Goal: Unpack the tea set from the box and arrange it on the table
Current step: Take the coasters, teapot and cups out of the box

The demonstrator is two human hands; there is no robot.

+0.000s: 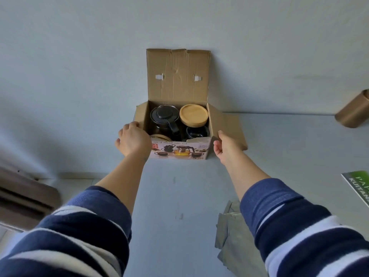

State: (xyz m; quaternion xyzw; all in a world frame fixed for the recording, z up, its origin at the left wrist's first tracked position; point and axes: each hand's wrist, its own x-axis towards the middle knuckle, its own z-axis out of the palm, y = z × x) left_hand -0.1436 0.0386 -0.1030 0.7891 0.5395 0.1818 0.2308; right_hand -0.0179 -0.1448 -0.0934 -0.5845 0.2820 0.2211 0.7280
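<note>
The open cardboard box (pixel 180 151), with a tea-set picture on its front, stands on the white table (pixel 179 196) against the wall, its lid flap (pixel 177 76) upright. Inside are a black-lidded glass teapot (pixel 164 116), a round wooden lid (pixel 193 114) over a dark glass cup (pixel 196 131), and another wooden piece (pixel 159 137) at the front left. My left hand (pixel 132 139) grips the box's left side, fingers curled over the side flap. My right hand (pixel 225 145) holds the right side, thumb up against the right flap.
A brown cylinder (pixel 353 112) stands at the far right by the wall. A green booklet (pixel 359 184) lies at the right edge. Grey paper packets (pixel 229 236) lie on the table near my right sleeve. Brown furniture (pixel 20 196) sits off the table's left edge.
</note>
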